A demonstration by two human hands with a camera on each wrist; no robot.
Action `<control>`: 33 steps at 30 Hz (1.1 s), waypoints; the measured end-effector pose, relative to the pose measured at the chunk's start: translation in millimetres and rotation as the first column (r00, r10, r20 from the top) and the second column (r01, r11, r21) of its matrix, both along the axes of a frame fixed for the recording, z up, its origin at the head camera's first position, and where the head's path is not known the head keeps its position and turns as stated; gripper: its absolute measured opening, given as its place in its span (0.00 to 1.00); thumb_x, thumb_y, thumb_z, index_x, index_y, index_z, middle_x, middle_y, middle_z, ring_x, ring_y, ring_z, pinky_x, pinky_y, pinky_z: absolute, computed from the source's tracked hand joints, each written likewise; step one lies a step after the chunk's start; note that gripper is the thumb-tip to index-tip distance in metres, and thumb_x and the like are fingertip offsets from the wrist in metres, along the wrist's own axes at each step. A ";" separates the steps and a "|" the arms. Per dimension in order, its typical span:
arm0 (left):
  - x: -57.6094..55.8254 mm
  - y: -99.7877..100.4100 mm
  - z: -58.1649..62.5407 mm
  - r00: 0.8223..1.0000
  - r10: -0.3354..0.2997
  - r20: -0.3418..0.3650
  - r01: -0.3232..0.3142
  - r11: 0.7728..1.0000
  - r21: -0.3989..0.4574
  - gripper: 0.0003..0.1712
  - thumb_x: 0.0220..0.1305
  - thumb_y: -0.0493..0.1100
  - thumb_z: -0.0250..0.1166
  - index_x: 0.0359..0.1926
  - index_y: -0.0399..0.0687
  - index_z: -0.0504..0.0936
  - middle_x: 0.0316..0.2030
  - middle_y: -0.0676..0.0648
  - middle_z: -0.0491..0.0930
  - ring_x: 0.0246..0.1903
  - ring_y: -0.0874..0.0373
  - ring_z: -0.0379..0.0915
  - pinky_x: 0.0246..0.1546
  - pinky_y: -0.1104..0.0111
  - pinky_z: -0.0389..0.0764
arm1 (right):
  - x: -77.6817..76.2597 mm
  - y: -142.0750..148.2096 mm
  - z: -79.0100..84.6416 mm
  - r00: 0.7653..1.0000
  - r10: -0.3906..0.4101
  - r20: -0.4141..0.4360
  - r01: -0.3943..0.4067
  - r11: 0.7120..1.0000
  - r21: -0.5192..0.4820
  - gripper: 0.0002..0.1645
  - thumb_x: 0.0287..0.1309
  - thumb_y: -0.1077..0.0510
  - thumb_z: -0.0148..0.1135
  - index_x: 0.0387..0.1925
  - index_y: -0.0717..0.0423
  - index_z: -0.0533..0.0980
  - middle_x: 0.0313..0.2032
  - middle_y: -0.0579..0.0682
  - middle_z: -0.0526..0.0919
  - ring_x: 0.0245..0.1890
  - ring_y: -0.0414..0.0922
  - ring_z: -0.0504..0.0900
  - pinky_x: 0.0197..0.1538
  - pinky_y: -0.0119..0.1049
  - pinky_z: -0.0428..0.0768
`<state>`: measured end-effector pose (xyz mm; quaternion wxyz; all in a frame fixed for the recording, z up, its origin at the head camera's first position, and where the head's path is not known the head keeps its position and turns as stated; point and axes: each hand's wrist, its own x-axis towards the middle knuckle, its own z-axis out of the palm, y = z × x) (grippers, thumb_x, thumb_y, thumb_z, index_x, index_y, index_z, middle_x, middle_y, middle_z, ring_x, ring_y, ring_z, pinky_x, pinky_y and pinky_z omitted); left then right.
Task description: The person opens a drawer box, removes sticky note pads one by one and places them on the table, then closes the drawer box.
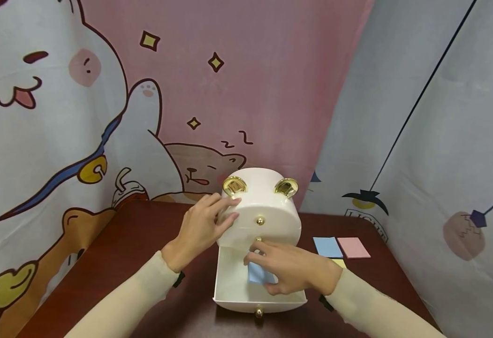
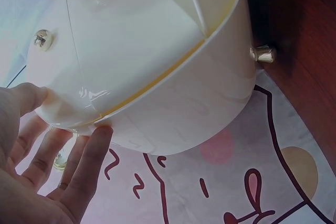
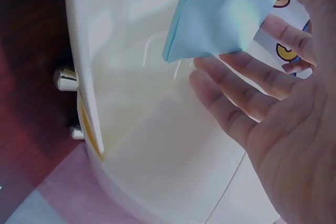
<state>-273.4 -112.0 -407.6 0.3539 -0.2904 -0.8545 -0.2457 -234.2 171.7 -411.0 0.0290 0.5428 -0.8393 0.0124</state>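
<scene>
A white, round-topped desktop drawer box [image 1: 260,211] with gold ears and small gold knobs stands on the table, its bottom drawer [image 1: 231,281] pulled out. My left hand [image 1: 204,223] rests against the box's upper left side, thumb and fingertips touching the shell [image 2: 157,103]. Over the drawer, my right hand [image 1: 292,267] pinches a light blue sticky note pad [image 1: 258,273] between thumb and fingers. The right wrist view shows this pad [image 3: 215,19] tilted above the white drawer floor, its upper part cut off by the frame.
On the dark red-brown table [image 1: 166,286], to the right of the box, lie a blue sticky note pad [image 1: 328,247], a pink one [image 1: 353,247] and a yellow one [image 1: 339,263] partly hidden by the right wrist. A cartoon-printed curtain [image 1: 271,84] hangs behind.
</scene>
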 end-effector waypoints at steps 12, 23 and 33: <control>-0.1 0.9 1.3 1.000 -0.002 -0.004 0.002 1.000 -0.006 0.19 0.76 0.49 0.83 0.64 0.57 0.95 0.30 0.51 0.79 0.32 0.61 0.70 0.27 0.72 0.71 | 5.4 15.2 1.3 0.998 -0.049 -0.028 0.046 0.996 -0.082 0.39 0.61 0.49 0.87 0.71 0.40 0.78 0.68 0.48 0.81 0.58 0.45 0.89 0.62 0.42 0.90; 0.2 1.5 1.7 1.000 -0.003 -0.001 0.003 1.000 -0.009 0.19 0.75 0.49 0.83 0.64 0.57 0.95 0.30 0.50 0.79 0.32 0.62 0.69 0.27 0.72 0.71 | 11.9 28.8 -0.4 0.993 -0.081 -0.082 0.066 0.982 -0.177 0.38 0.58 0.47 0.88 0.68 0.41 0.82 0.67 0.45 0.84 0.59 0.44 0.89 0.55 0.43 0.91; 0.5 1.6 2.2 1.000 0.007 0.007 -0.007 1.000 -0.006 0.20 0.75 0.49 0.84 0.64 0.57 0.96 0.30 0.51 0.79 0.31 0.62 0.68 0.26 0.73 0.69 | 14.2 40.1 -2.8 0.993 -0.083 -0.083 0.062 0.970 -0.237 0.37 0.56 0.51 0.86 0.67 0.43 0.83 0.66 0.45 0.83 0.61 0.42 0.86 0.60 0.44 0.90</control>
